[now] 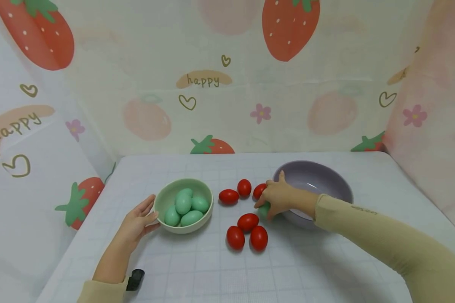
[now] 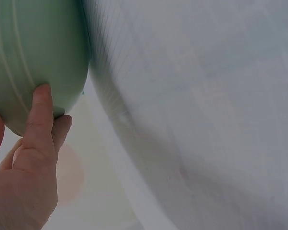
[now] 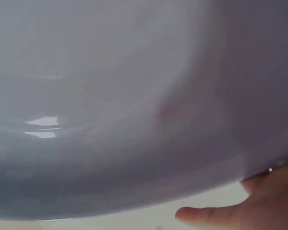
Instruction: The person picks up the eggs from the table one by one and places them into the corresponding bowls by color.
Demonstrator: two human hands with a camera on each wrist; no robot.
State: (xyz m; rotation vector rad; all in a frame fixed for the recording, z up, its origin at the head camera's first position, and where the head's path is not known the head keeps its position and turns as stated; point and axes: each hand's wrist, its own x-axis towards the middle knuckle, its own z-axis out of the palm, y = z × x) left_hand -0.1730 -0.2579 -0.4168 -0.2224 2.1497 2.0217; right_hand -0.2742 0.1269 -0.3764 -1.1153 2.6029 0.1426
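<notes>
At the left of the head view, my left hand (image 1: 137,223) touches the side of a green bowl (image 1: 163,225) holding several green eggs (image 1: 183,203). The left wrist view shows the fingers of that hand (image 2: 33,148) against the bowl's outer wall (image 2: 43,43). My right hand (image 1: 282,195) reaches over the near-left rim of a purple bowl (image 1: 339,185), its fingers round a green egg (image 1: 264,209) low by the table. In the right wrist view the purple bowl (image 3: 110,158) hides most of the right hand (image 3: 264,206), and the egg is out of sight.
Red eggs lie between the bowls: three in front (image 1: 247,221), and three behind (image 1: 228,196), one partly covered by the right hand. A black object (image 1: 135,280) is beside the left sleeve. A printed curtain (image 1: 227,118) stands behind the white table (image 1: 197,269).
</notes>
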